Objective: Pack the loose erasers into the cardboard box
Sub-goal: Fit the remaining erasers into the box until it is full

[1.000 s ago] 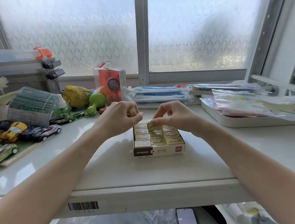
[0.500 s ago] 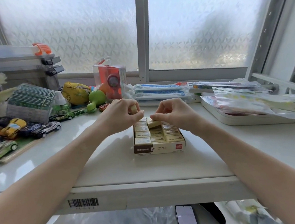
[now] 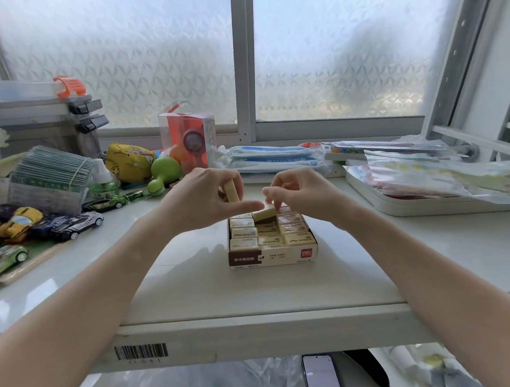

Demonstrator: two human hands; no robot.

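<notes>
Box [image 3: 273, 256] sits at frame centre, nearly full of erasers. Right hand [image 3: 301, 194] pinches a tilted eraser [image 3: 264, 213] over the back rows, not yet seated. Left hand [image 3: 201, 202] grips a spare eraser [image 3: 231, 190], thumb extended toward the tilted one. Judged step: insertion. Next move calls for levelling it and pressing it into its gap.

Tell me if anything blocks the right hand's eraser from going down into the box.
Nothing foreign does. The right hand pinches a tilted eraser just above the middle column of the box, and only packed erasers lie below. Whether an open slot sits under it is hidden. The left hand holds another eraser off to the side.
</notes>
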